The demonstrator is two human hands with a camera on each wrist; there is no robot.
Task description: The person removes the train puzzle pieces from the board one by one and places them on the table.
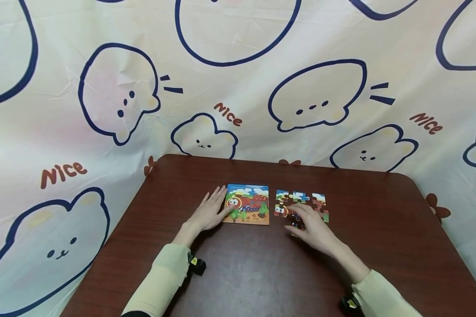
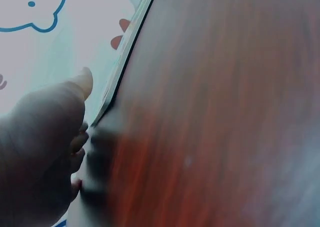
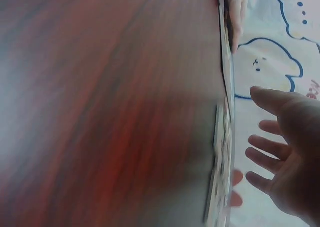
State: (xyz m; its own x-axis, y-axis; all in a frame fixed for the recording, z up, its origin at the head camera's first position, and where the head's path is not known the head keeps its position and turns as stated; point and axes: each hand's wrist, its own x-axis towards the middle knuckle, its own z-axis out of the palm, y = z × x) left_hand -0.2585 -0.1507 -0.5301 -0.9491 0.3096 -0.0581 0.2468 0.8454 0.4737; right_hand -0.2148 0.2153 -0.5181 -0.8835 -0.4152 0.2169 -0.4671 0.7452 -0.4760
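Observation:
In the head view, a square picture board (image 1: 258,191) with a cartoon train, clouds and cacti lies on the table. My left hand (image 1: 207,213) lies along its left edge, fingers straight and thumb over the picture. To the board's right, several jigsaw pieces (image 1: 299,197) lie loosely grouped, with gaps between some. Over their near part is my right hand (image 1: 313,226), fingers extended and thumb apart, covering some pieces. The right wrist view shows that hand (image 3: 295,152) with fingers spread, gripping nothing, beside the stacked-looking edges of the pieces (image 3: 216,157). The left wrist view shows the left hand (image 2: 45,147) from behind.
A dark brown wooden table (image 1: 246,273) with rounded far corners carries everything. Behind it hangs a pale cloth (image 1: 230,88) with blue-outlined cartoon figures, meeting the table's far edge. Both wrists wear small black devices (image 1: 198,265).

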